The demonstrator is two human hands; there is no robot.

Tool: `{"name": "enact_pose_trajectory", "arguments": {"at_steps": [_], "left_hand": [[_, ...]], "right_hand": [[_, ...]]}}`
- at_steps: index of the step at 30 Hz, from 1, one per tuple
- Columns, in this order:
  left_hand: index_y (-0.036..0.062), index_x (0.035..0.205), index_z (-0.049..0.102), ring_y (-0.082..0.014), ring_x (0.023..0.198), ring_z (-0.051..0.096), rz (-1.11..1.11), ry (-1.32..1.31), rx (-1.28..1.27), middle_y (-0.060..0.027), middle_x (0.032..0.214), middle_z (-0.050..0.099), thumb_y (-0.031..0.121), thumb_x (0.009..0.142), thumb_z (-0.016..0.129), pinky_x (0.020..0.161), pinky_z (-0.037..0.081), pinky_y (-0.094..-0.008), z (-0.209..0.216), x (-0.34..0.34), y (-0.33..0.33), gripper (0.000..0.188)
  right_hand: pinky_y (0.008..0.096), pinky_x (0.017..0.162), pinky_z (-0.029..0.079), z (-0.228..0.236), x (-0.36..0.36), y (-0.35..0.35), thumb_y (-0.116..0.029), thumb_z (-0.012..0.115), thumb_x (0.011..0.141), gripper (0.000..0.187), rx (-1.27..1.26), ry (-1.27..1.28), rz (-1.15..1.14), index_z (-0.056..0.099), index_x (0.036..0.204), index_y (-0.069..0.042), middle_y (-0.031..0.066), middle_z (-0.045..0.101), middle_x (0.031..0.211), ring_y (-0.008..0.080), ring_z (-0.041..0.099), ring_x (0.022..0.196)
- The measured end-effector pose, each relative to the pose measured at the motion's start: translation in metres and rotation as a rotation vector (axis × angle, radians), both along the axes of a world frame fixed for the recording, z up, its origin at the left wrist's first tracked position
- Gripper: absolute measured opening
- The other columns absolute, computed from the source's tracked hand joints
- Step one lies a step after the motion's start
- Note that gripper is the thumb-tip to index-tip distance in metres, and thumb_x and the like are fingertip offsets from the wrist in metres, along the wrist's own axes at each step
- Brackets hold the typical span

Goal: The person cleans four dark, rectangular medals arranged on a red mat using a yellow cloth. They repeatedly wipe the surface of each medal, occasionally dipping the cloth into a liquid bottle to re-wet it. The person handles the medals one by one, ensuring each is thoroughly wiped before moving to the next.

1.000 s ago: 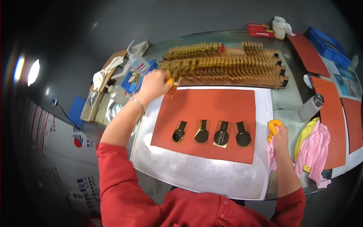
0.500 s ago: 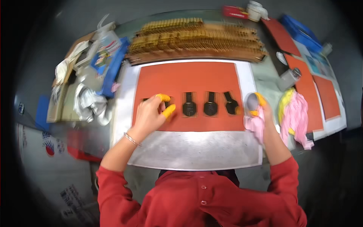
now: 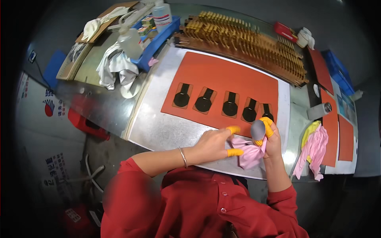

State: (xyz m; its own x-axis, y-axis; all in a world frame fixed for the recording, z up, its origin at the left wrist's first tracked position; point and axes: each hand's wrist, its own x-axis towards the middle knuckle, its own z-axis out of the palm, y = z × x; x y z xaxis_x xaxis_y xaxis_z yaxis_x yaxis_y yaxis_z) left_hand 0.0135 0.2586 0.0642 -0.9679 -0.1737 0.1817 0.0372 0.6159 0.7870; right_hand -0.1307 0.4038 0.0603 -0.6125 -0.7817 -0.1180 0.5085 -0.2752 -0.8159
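My right hand (image 3: pixel 272 142), with yellow finger cots on its fingers, is closed around a grey rounded pad (image 3: pixel 258 130). A pink cloth (image 3: pixel 251 154) hangs from the same hand. Beside the cloth's left edge is my left hand (image 3: pixel 214 146), its yellow-capped thumb and finger apart; whether they touch the cloth I cannot tell. Beyond the hands, an orange mat (image 3: pixel 226 73) bears a row of several flat pieces, each with a black round end and a black strip, such as the leftmost piece (image 3: pixel 181 98). The rightmost piece (image 3: pixel 267 111) is partly covered by my right hand.
A wooden rack (image 3: pixel 246 45) of many brass-coloured pieces stands behind the mat. At the left are a blue tray (image 3: pixel 160 41) with bottles and a white cloth (image 3: pixel 115 69). To the right lie a grey bottle (image 3: pixel 319 111) and pink and yellow cloths (image 3: pixel 315 148).
My left hand has moved right, from the left end of the row to beside the pink cloth, uncovering the leftmost piece. The view has turned; my right hand still holds the pad and cloth.
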Motion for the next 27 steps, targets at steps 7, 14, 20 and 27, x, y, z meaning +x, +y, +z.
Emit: {"name": "enact_pose_trajectory", "arguments": {"at_steps": [7, 14, 20, 27], "left_hand": [[-0.0032, 0.116, 0.051, -0.0171, 0.052, 0.056, 0.112, 0.261, -0.039, -0.0079, 0.078, 0.061, 0.03, 0.069, 0.075, 0.051, 0.047, -0.029, 0.007, -0.016, -0.008, 0.062], [-0.0061, 0.11, 0.052, -0.0098, 0.056, 0.056, 0.244, 0.149, 0.646, -0.0058, 0.07, 0.059, 0.017, 0.074, 0.073, 0.05, 0.044, -0.0255, -0.009, 0.003, -0.024, 0.048], [-0.004, 0.107, 0.055, -0.0041, 0.066, 0.057, 0.311, 0.372, 0.765, -0.003, 0.081, 0.063, 0.012, 0.081, 0.068, 0.056, 0.047, -0.0199, 0.02, 0.03, -0.104, 0.033], [0.003, 0.125, 0.045, -0.0179, 0.1, 0.052, 0.731, 0.488, 0.034, -0.009, 0.114, 0.051, 0.019, 0.079, 0.07, 0.085, 0.042, -0.0303, 0.022, 0.071, -0.21, 0.055]], "right_hand": [[0.0253, 0.048, 0.043, 0.011, 0.023, -0.034, -0.015, 0.049, 0.093, 0.014, 0.123, 0.193, 0.074, 0.056, 0.097, -0.004, 0.0022, 0.06, 0.077, 0.0112, 0.055, 0.057], [0.0309, 0.054, 0.046, 0.021, 0.014, -0.076, -0.008, 0.052, 0.088, 0.013, 0.106, 1.351, 0.113, 0.055, 0.097, 0.0, 0.0105, 0.061, 0.073, 0.0221, 0.06, 0.06], [0.0186, 0.062, 0.044, 0.058, 0.046, -0.169, -0.015, 0.054, 0.091, 0.017, 0.107, 0.284, 0.452, 0.055, 0.103, -0.002, 0.0006, 0.056, 0.084, 0.0068, 0.054, 0.072], [0.0206, 0.049, 0.036, 0.067, 0.042, -0.287, -0.014, 0.055, 0.089, 0.009, 0.034, 0.468, 0.424, 0.058, 0.088, -0.005, -0.0023, 0.052, 0.064, 0.0062, 0.045, 0.053]]}}
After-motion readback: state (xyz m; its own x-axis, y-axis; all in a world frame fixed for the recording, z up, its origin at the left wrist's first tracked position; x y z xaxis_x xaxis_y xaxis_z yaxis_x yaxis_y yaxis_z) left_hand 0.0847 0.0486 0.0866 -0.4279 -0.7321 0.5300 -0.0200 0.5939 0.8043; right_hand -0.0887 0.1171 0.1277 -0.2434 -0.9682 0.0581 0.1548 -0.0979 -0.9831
